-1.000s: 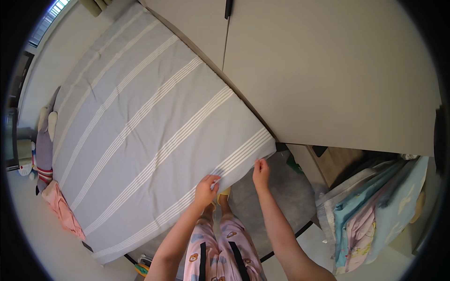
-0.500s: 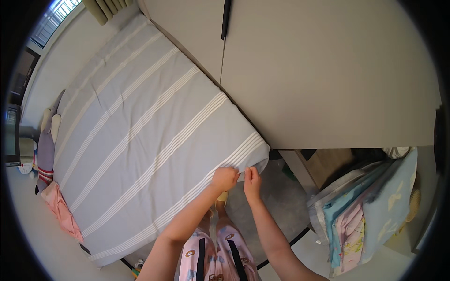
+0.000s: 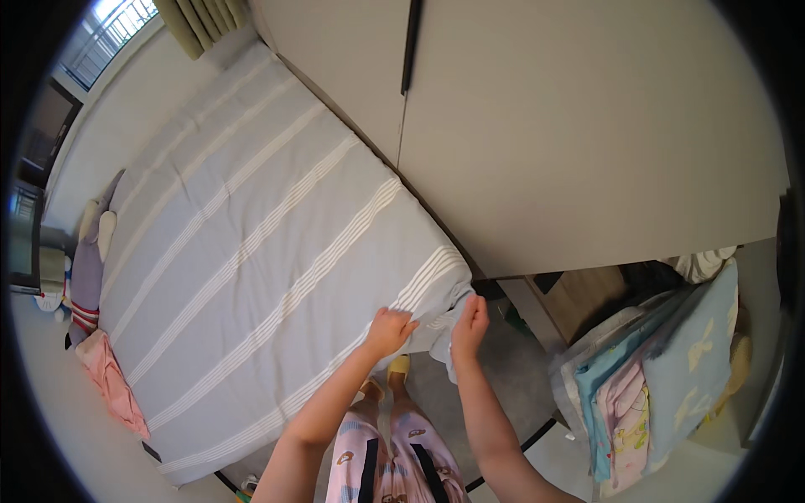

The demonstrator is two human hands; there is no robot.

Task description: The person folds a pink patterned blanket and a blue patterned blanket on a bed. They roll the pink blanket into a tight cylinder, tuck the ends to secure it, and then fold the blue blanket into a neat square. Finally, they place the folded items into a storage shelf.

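A grey bed sheet (image 3: 251,260) with bands of white stripes covers the bed, lightly wrinkled across its top. At the near right corner my right hand (image 3: 469,329) is closed on the sheet, and a loose fold hangs from it below the mattress edge. My left hand (image 3: 391,332) is a little to the left, its fingers curled on the sheet along the near edge. The cloth bunches between the two hands. What lies under the left fingers is hidden.
A tall beige wardrobe (image 3: 587,126) stands against the bed's far right side. Folded bedding (image 3: 620,377) is piled on the right. Pink cloth (image 3: 111,381) and a purple plush toy (image 3: 88,277) lie along the left edge. My slippered feet stand on grey floor (image 3: 511,394).
My right hand has moved slightly right, pulling the sheet's corner into a bunched fold. My left hand has shifted a little left and down. The hands are farther apart.
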